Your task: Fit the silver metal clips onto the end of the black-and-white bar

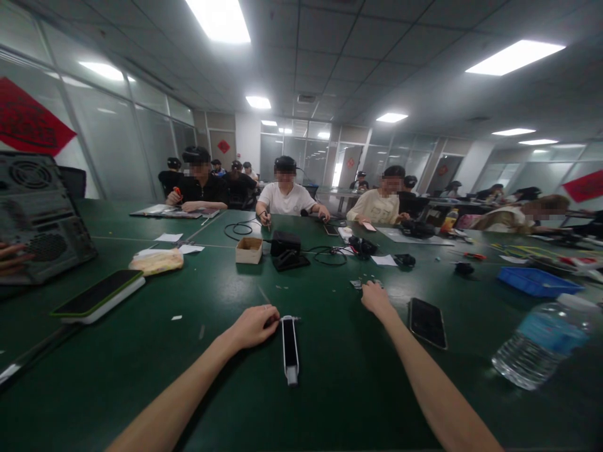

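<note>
A slim device with a white frame and a black middle [290,345] lies lengthwise on the green table [330,389]. Beside its far end rests my left hand [255,326], fingers curled in and close to its left edge; what they hold, if anything, is hidden. A tiny metallic bit [296,319] shows just right of that end. Farther out, my right hand [375,297] reaches down over small shiny scraps [357,284], fingers bent together. Its fingertips are hidden from this angle. Right of my forearm lies a dark phone [427,322].
A water bottle [541,342] and a blue tray [539,281] are on the right. Ahead stand a small open box [249,251] and a black device [286,243] with cables. Leftward are a green-edged phone [98,292] and a computer case [42,220]. Several people sit across.
</note>
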Demonstrator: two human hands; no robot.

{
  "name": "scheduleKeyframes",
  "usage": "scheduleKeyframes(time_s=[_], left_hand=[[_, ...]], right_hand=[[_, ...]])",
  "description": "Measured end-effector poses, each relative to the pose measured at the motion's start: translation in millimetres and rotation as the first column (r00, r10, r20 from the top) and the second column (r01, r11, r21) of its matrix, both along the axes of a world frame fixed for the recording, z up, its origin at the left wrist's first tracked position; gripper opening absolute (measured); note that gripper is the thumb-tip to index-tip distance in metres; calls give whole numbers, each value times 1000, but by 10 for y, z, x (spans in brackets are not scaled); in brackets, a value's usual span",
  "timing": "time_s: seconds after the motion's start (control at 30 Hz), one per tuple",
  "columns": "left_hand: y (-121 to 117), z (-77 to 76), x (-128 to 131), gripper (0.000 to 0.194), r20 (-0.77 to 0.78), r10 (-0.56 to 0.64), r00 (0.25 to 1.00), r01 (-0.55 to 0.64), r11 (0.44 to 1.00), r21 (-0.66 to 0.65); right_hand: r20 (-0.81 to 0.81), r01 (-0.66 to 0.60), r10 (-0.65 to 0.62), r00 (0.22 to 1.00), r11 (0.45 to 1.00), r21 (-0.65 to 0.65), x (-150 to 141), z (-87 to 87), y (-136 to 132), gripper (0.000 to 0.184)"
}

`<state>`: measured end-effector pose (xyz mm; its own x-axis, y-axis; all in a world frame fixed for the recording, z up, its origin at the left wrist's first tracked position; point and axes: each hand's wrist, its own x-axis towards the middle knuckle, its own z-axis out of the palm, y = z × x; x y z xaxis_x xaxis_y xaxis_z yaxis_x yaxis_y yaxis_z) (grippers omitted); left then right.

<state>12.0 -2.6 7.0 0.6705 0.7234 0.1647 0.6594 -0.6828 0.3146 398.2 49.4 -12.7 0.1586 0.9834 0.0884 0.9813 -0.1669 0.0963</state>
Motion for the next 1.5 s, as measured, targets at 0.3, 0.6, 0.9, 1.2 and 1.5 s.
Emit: scheduleKeyframes(time_s=[0.3,0.6,0.9,1.2,1.5], left_hand=[[-6,24,9,15,4,-10,1000,10,1000,12],[14,9,9,16,0,0,1000,0,1000,9],[-8,40,12,16,-10,-9,1000,9,1000,13],[-22,40,22,13,-9,-9,1000,10,999,41],[-59,79,22,14,13,-10,1000,10,998,70]], right_hand=[[22,-202,203,979,977,-62,-709,171,-477,27],[-5,-446,446,895,893,-58,-1444,244,-739,31],[-98,-379,373,923,924,-55,-1297,295,-685,23],[-116,-351,345,931,936,-31,-1261,272,-687,22],[-262,-426,466,845,883,197,-1180,199,-624,20]])
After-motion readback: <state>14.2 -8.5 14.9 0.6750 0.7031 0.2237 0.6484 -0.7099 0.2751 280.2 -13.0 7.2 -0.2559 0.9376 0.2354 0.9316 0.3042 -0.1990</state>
